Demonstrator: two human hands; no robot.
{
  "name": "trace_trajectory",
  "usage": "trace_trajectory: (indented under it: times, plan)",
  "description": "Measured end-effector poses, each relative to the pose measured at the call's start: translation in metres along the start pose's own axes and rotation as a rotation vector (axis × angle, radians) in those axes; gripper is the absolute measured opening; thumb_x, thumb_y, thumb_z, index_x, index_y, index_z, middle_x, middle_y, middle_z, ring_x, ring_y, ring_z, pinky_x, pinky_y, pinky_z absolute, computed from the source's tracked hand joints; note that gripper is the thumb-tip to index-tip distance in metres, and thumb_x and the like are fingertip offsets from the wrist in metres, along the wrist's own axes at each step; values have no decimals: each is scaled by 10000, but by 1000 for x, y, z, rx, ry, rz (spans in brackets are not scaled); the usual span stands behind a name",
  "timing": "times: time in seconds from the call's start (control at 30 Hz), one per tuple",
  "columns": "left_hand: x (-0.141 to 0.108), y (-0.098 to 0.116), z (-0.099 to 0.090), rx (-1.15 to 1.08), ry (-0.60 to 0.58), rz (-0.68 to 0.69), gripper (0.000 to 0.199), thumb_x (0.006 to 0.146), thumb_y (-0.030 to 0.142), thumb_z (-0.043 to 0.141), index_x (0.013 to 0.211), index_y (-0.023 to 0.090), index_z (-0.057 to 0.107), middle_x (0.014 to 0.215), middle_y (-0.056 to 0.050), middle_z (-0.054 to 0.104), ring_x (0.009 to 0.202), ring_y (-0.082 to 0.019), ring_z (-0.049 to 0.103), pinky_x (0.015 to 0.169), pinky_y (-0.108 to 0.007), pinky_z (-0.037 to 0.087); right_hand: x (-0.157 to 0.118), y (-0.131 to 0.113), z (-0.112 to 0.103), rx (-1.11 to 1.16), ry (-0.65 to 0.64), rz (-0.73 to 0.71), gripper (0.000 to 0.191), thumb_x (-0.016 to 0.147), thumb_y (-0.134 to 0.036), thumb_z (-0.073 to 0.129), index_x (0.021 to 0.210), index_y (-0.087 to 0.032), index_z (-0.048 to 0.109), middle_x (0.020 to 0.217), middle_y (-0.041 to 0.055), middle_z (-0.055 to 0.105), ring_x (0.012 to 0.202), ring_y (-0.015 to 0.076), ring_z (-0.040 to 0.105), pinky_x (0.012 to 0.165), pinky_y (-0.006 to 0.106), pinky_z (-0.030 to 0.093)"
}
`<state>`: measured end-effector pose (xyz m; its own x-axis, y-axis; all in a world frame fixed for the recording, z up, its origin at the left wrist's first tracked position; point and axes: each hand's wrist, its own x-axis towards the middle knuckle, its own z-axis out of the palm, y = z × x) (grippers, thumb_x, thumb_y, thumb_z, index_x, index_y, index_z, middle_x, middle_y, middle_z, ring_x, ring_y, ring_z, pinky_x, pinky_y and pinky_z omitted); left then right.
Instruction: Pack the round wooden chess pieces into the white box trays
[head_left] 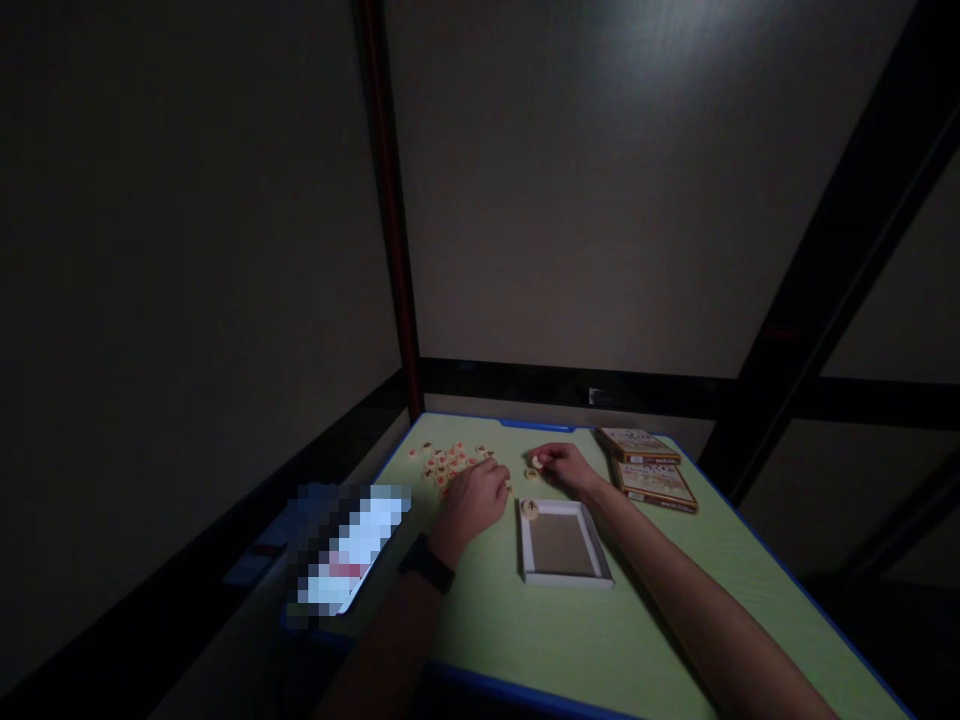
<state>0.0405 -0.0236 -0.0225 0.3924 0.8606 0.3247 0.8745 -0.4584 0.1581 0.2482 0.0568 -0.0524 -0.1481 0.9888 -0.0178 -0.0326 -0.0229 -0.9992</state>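
Note:
Many round, pale Chinese chess pieces, some with red marks, lie loosely spread on the green table. Over the right side of this spread is my left hand, its fingers curled down; what lies under the fingertips is mostly hidden. My right hand pinches one chess piece between thumb and fingers, just above another piece on the table. A shallow white box tray sits nearer to me, with a chess piece in its far left corner.
Two printed game boxes are stacked at the right edge of the table. A lit, blurred-out screen rests at the left edge. Walls stand close behind and to the left. A dark band is on my left wrist.

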Motion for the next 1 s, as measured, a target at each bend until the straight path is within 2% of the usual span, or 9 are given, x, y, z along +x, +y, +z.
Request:
trace_trajectory:
  times: [0.13,0.27,0.37,0.47,0.6,0.73,0.9,1.0]
  plan:
    - [3,-1,-4,30,27,-84,254,931,182,450,1027,227,681,1085,-53,674,996,-189,639,885,-287,490,-1,2,5,22,-70,6,69,749,-161,726,806,-126,745,674,52,716,563,125,626,441,176,452]
    - [15,-16,-21,139,67,-344,338,932,125,410,1148,193,662,1104,-106,667,1037,-209,638,915,-298,492,-4,3,-1,77,-98,15,74,787,-153,714,854,-138,739,774,78,739,661,156,692,513,209,540]
    - [29,-38,-39,237,-23,-425,401,883,47,406,1188,143,648,1138,-162,658,1110,-246,624,915,-319,501,-5,3,-8,128,-96,16,73,808,-125,699,875,-136,726,786,76,735,689,156,707,601,239,594]
    - [41,-59,-53,253,-210,-500,371,861,52,450,1144,143,671,1186,-186,660,1138,-267,632,919,-335,503,-6,3,-13,169,-97,12,75,805,-108,710,876,-131,716,784,77,733,711,161,715,682,274,623]
    - [50,-74,-57,227,-299,-503,340,795,64,568,1090,176,695,1200,-172,685,1099,-260,665,875,-311,520,-9,1,-15,210,-100,1,136,760,-80,747,881,-133,710,790,77,733,744,172,725,746,294,630]
    - [53,-78,-52,222,-329,-484,324,794,67,578,1073,179,699,1194,-172,693,1111,-248,664,865,-284,517,-12,1,-13,230,-96,-12,172,729,-93,777,878,-129,700,783,76,730,751,182,729,755,306,629]
    - [56,-79,-46,235,-320,-468,333,826,57,535,1107,142,690,1189,-216,681,1136,-278,653,873,-314,519,-16,-2,-8,210,-83,-34,253,684,-176,836,871,-147,669,752,44,707,712,177,717,695,301,608]
    - [57,-80,-43,243,-298,-455,344,835,59,524,1133,130,681,1218,-234,661,1151,-291,644,896,-340,517,-20,-14,-8,176,-75,-45,345,622,-222,874,875,-156,648,715,10,680,642,157,683,603,265,556]
